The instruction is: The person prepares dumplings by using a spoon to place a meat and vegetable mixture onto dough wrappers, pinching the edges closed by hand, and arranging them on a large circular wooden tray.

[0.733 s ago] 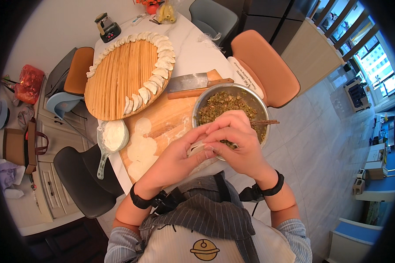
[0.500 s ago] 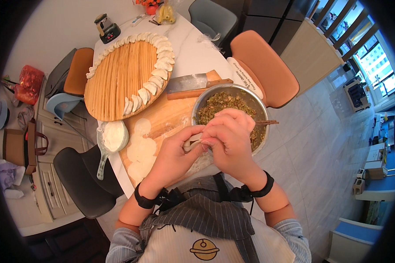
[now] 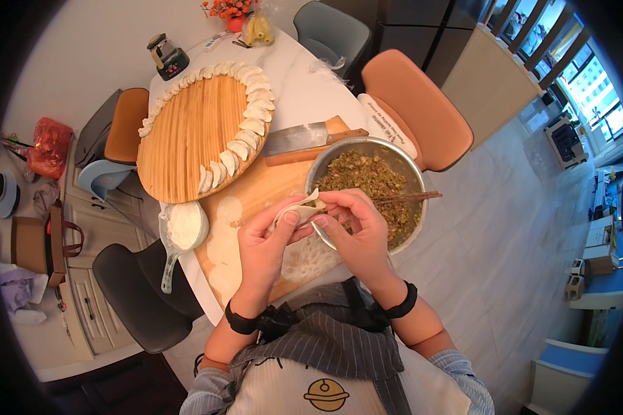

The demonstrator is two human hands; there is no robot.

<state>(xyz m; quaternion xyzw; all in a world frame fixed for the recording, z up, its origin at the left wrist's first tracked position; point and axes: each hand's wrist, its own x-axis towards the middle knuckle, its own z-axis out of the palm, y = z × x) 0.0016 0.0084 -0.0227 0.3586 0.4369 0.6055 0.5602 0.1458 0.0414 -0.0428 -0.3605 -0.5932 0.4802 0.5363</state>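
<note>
Between my two hands is a half-folded dumpling [image 3: 298,211], its far right end still showing a gap. My left hand [image 3: 266,232] cradles it with the thumb pressed on its side. The fingers of my right hand [image 3: 356,225] pinch its right edge. Just beyond my right hand stands a metal bowl [image 3: 423,187] of chopped green-brown filling [image 3: 367,169], with chopsticks [image 3: 412,198] lying in it. Flat dough wrappers [image 3: 226,242] lie on the floured cutting board [image 3: 253,192] left of my hands. A round wooden tray [image 3: 194,131] carries folded dumplings [image 3: 259,109] along its rim.
A cleaver [image 3: 315,136] rests on the board beside the bowl. A handled bowl of flour [image 3: 185,227] sits at the table's left edge. Farther back are an electric kettle [image 3: 167,57], bananas [image 3: 259,31] and a red flower vase [image 3: 236,23]. Chairs [image 3: 415,111] surround the table.
My hands have drawn slightly apart, and my right hand has turned so its fingers uncover the dumpling. More of the dumpling and the filling now shows. The view has shifted a little.
</note>
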